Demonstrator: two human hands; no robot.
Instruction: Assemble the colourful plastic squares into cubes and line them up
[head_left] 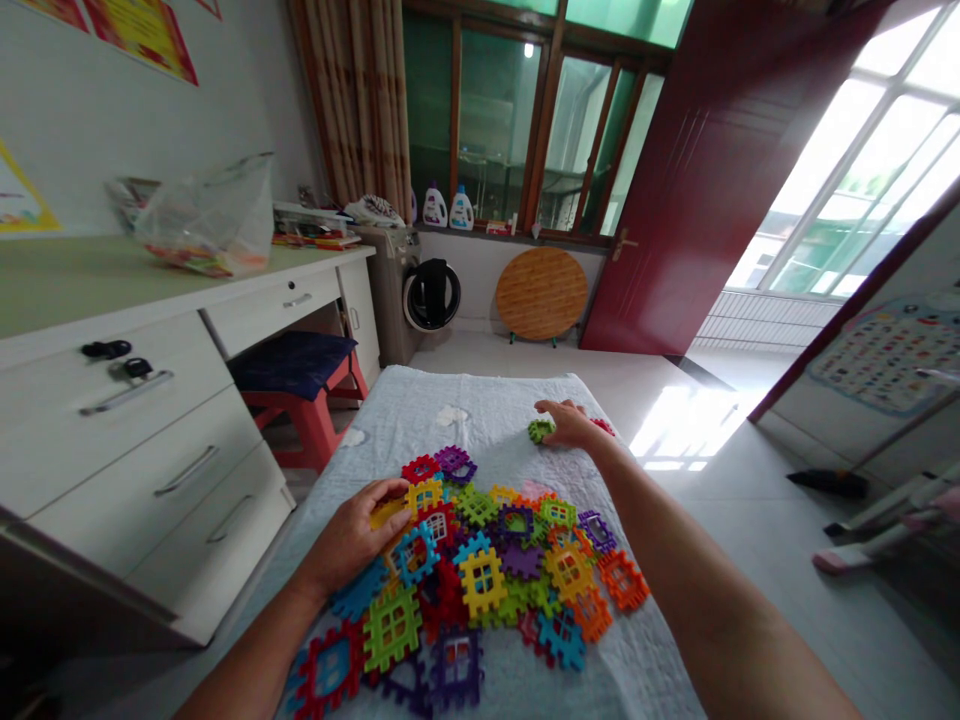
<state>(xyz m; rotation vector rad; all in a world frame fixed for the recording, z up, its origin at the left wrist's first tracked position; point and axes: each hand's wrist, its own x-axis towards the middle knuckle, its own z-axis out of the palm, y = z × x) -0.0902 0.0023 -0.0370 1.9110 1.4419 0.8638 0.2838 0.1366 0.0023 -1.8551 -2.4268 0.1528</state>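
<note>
A pile of colourful plastic interlocking building tiles [482, 583] with notched edges spreads over a pale cloth [420, 400]. At the pile's left side, my left hand [352, 540] has its thumb and fingers closed about a yellow tile [386, 515]. Farther off, beyond the pile, my right hand [568, 425] reaches out with fingers and thumb apart around a small green tile [540, 431]. The thumb seems to touch that tile, which rests on the cloth. Partly hidden behind my right hand is a red tile [603, 427].
To the left stands a white desk [180, 440] with drawers and a plastic bag [217, 225] on top. A red stool [307, 400] with a dark seat is under it. Ahead are a washing machine [394, 290], a round wooden tabletop [541, 293] and a dark red door [697, 180].
</note>
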